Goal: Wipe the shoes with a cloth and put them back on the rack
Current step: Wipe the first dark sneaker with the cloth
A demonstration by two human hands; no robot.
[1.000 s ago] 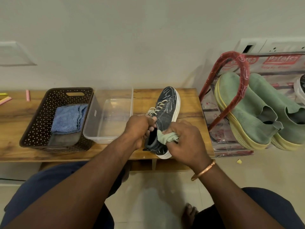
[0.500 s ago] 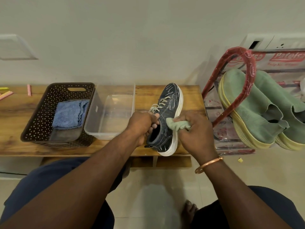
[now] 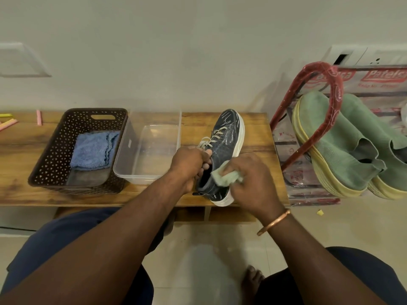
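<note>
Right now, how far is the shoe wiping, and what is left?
Two green shoes sit on the rack; whether they were wiped, I cannot tell. In hand: the left hand grips the dark shoe on the bench, the right hand presses the green cloth on its side. Pale marks show on its toe. Left: finish wiping, then rack it.

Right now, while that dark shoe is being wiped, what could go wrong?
1. The dark shoe has its heel at the front edge of the bench; if the left hand loses its grip at the collar, a firm wipe could push it off.
2. The right hand works the green cloth near the heel, so the pale marks at the toe might get missed.
</note>
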